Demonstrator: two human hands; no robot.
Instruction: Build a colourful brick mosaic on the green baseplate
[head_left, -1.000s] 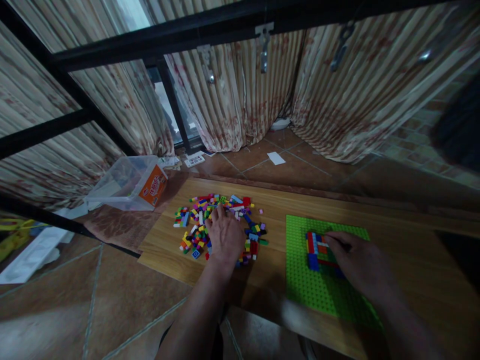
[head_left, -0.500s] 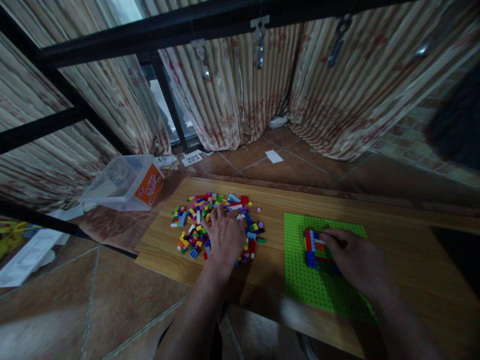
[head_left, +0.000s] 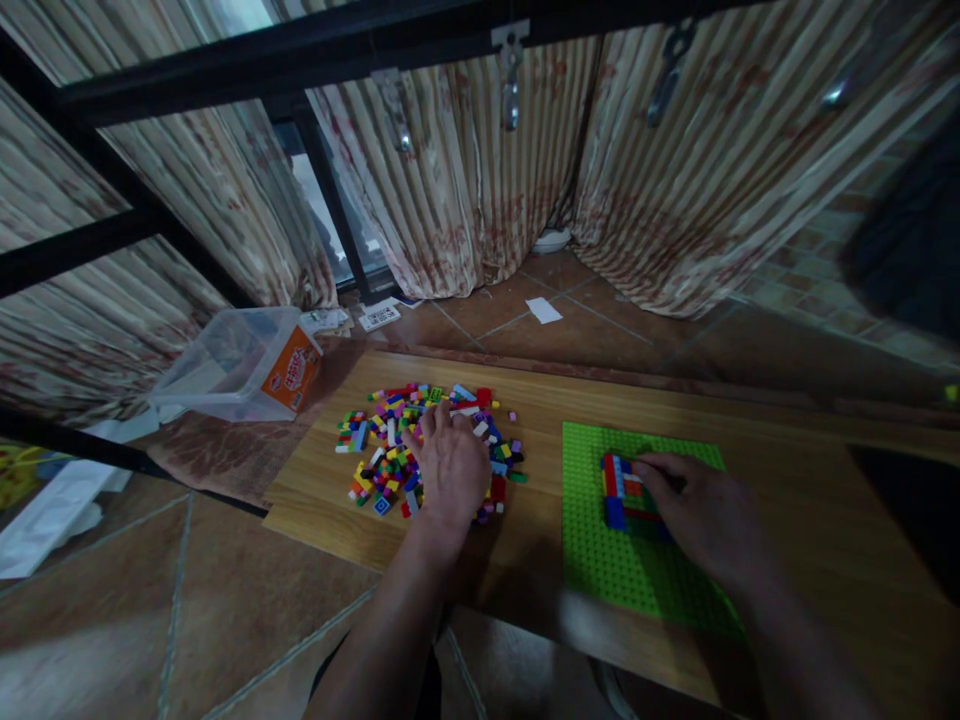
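My left hand (head_left: 452,468) rests over a loose pile of small coloured toy bricks (head_left: 390,435), palm down with its fingers spread among them. On the right, a green studded baseplate (head_left: 589,560) lies on the wooden table. A low block of joined bricks (head_left: 615,490), mostly blue and red with some orange and light blue, is built on it. My right hand (head_left: 701,515) reaches over this block from the right, thumb and finger pinched at its far edge. What sits between those fingertips is too small to make out, and the hand covers the block's right part.
The wooden table (head_left: 525,540) is long and narrow. Beyond its left end stands a clear plastic box (head_left: 225,370) with an orange label. A dark flat patch (head_left: 907,500) lies at the table's right. Striped curtains and a black metal frame stand behind.
The whole view has shifted slightly. My left hand remains on the brick pile and my right hand stays pinched at the built block; otherwise little differs.
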